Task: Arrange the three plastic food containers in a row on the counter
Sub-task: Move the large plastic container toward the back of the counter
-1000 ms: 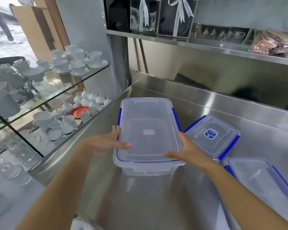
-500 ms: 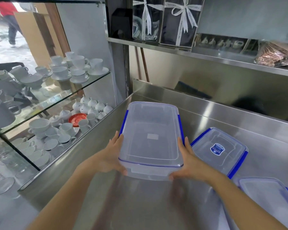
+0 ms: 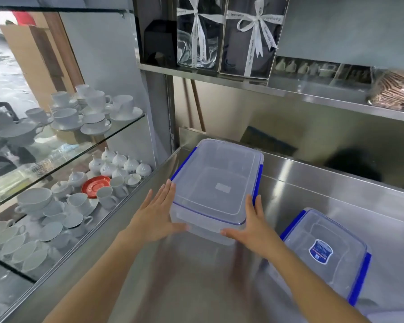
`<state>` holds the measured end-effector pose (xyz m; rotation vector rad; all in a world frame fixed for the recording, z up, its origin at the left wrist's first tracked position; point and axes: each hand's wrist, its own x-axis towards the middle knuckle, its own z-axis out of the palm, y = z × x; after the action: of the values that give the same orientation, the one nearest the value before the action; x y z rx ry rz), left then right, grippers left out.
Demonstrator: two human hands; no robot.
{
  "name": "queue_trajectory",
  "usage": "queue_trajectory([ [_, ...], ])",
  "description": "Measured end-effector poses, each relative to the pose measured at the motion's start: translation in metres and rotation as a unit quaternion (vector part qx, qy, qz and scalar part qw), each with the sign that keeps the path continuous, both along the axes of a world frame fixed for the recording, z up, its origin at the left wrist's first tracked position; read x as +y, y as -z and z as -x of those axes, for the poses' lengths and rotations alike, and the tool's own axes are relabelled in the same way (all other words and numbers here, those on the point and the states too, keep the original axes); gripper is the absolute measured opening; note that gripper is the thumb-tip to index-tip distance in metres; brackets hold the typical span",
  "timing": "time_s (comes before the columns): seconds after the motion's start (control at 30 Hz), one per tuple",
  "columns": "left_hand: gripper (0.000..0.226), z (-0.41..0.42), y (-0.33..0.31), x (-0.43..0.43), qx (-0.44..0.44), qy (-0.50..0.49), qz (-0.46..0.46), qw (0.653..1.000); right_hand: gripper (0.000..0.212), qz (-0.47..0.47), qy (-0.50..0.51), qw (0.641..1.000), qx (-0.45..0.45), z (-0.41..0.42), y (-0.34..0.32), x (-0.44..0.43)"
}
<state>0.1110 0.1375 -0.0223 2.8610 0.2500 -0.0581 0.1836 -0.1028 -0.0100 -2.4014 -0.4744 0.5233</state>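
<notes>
A large clear container (image 3: 217, 183) with blue side clips and its lid on rests on the steel counter (image 3: 196, 287), close to the back left corner. My left hand (image 3: 154, 217) presses flat against its near left side, thumb on the front wall. My right hand (image 3: 252, 227) mirrors this on the near right side. A smaller clear container (image 3: 322, 250) with a blue label on its lid sits to the right, nearer to me. Only a pale edge of the third container (image 3: 387, 314) shows at the bottom right corner.
Glass shelves (image 3: 117, 127) crowded with white cups, saucers and a red saucer (image 3: 95, 186) run along the counter's left edge. A steel backsplash (image 3: 313, 169) bounds the rear. Overhead, a steel shelf (image 3: 289, 92) carries ribboned gift boxes (image 3: 250, 36).
Both hands moved the large container away from me toward the back left corner. My view has shifted left, so the third container has slid almost out of frame.
</notes>
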Motion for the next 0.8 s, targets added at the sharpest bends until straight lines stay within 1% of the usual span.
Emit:
queue_trajectory([
  [0.03,0.12,-0.007,0.001,0.0,-0.001,-0.004,0.014,1.0,0.116,0.001,0.003,1.0,0.0,-0.005,0.0,0.0],
  [0.1,0.123,-0.018,0.002,-0.003,-0.018,-0.016,0.022,0.999,0.115,0.006,0.004,1.0,0.003,-0.013,-0.002,0.0],
  [0.23,0.113,-0.023,0.009,-0.007,-0.053,-0.019,0.015,0.998,0.116,0.009,-0.002,1.0,0.008,-0.018,-0.001,0.0],
  [0.37,0.119,-0.022,0.01,-0.006,-0.03,-0.019,0.021,0.999,0.117,0.013,0.0,1.0,0.002,-0.016,0.001,0.0],
  [0.5,0.126,-0.023,0.003,-0.005,0.012,-0.011,0.021,1.0,0.117,0.027,-0.001,1.0,-0.008,-0.015,-0.002,-0.001],
  [0.53,0.126,-0.023,0.0,-0.004,0.025,-0.01,0.017,0.999,0.115,0.033,-0.003,0.999,-0.012,-0.013,-0.004,-0.003],
  [0.6,0.113,-0.023,-0.008,-0.007,0.043,-0.011,0.0,0.999,0.108,0.04,-0.004,0.999,-0.021,-0.009,-0.008,-0.012],
  [0.63,0.104,-0.024,-0.013,-0.01,0.034,-0.011,-0.012,0.999,0.103,0.041,0.001,0.999,-0.027,-0.007,-0.011,-0.019],
  [0.7,0.093,-0.022,-0.023,-0.027,-0.02,0.002,-0.029,0.999,0.093,0.052,0.019,0.997,-0.051,-0.003,-0.017,-0.037],
  [0.73,0.09,-0.02,-0.027,-0.041,-0.061,0.019,-0.026,0.998,0.089,0.057,0.034,0.996,-0.063,-0.002,-0.019,-0.048],
  [0.8,0.084,-0.014,-0.036,-0.082,-0.142,0.065,0.021,0.987,0.081,0.057,0.079,0.992,-0.077,0.001,-0.021,-0.073],
])
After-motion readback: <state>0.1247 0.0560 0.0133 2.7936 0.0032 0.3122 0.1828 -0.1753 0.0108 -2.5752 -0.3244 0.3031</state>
